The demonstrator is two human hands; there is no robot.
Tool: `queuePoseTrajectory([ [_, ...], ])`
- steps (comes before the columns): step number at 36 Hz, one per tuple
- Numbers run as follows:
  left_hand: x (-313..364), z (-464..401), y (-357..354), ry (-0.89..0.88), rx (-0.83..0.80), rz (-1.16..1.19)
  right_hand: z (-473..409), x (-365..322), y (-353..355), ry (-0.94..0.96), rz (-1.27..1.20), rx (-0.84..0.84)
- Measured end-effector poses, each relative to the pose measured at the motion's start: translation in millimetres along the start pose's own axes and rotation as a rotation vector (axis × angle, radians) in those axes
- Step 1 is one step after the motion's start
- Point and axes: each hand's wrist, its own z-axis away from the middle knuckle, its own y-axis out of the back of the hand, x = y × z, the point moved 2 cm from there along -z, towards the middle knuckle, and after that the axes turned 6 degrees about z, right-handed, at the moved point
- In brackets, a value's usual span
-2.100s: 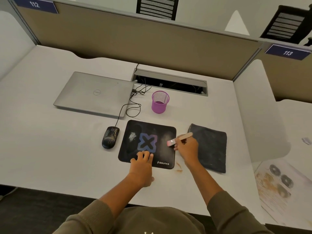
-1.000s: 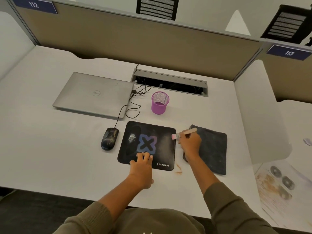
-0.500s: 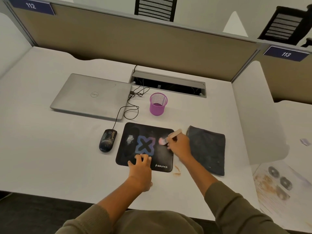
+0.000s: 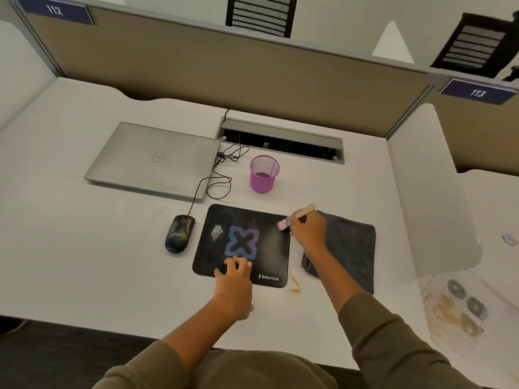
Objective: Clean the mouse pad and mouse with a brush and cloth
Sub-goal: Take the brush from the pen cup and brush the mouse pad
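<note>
The pad lies flat on the desk in front of the person, with the mouse just off its 9 o'clock edge and the folded cloth just off its 3 o'clock edge. The left hand rests with spread, straight fingers on the pad's 6 o'clock edge, pinning it. The right hand has its fingers curled round the brush, bristles touching the pad near its 2 o'clock corner and the handle angled up toward 1 o'clock. A pale smear sits on the pad toward 9 o'clock and a faint haze covers its right half, so I judge the brushing unfinished, and the mouse, speckled with dirt, looks untouched. The risks seem plain: a stroke toward 3 o'clock would flick dust onto the cloth, soiling it before it is used; a stroke toward 9 o'clock would push grit against the mouse. If the left hand lifts, the pad may slide or curl under the bristles. A wide sweep toward 12 o'clock could knock over the cup or snag the cable. Brown marks on the desk near the pad's 5 o'clock corner may smear if wiped carelessly.
</note>
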Motion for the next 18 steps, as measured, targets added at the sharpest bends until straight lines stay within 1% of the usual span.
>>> queuePoseTrajectory([
  [2,0.1,0.6,0.1,0.002,0.003,-0.003,-4.1,2.3,4.3,-0.049,-0.016,0.069],
  [3,0.2,1.1,0.2,0.001,0.004,-0.004,-2.1,1.6,2.1,-0.046,-0.019,0.051],
  [5,0.5,1.1,0.1,-0.003,0.002,-0.002,4.8,-0.2,-9.9,0.01,-0.002,-0.087],
  [7,0.5,0.8,0.9,-0.003,0.005,0.002,13.7,-3.7,-19.7,0.083,0.067,-0.24],
  [8,0.5,0.7,1.1,-0.003,0.006,0.003,13.9,-3.1,-21.5,0.109,0.098,-0.26],
  [10,0.6,0.8,1.7,-0.005,0.005,-0.003,10.6,-6.7,-14.9,0.092,0.07,-0.199],
  [14,0.5,2.2,1.4,-0.002,0.002,-0.013,-0.8,-2.9,6.0,-0.026,-0.014,0.046],
  [15,0.4,2.4,1.5,-0.001,0.003,-0.012,0.4,-1.0,6.3,-0.038,-0.019,0.059],
  [16,0.6,2.7,1.6,-0.001,0.004,-0.008,4.2,-1.2,3.7,-0.036,-0.028,0.035],
  [18,1.1,3.0,2.2,-0.005,0.008,0.0,16.2,-1.6,-8.4,0.008,-0.003,-0.11],
])
